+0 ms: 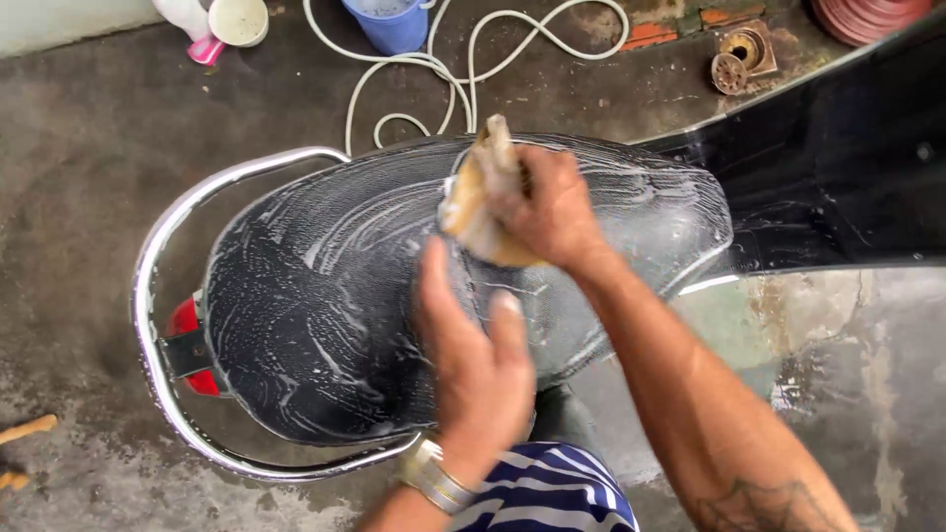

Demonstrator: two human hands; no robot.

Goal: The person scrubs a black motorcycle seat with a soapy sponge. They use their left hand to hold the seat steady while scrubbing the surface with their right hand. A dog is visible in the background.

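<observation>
Overhead, a person's right hand (552, 212) is gripping a tan, sudsy sponge (478, 202), fingers closed around it, and pressing it onto a black scooter seat (325, 305) that is glistening with white streaks of foam. Just below it, the left hand (478, 369) is resting flat and open on the seat, holding nothing. A chrome grab rail (158, 246) is curving around the seat's far end.

The seat (325, 315) lay across the middle of the floor (79, 177), a grab rail (148, 296) curving around its left end. The sponge (473, 197) sat on the seat's far edge, under the right hand (547, 212); the left hand (478, 365) rested on its near edge. Behind the seat lay a hose (463, 59), with a bucket (389, 20) inside its loops and a drain (744, 54) to the right.
</observation>
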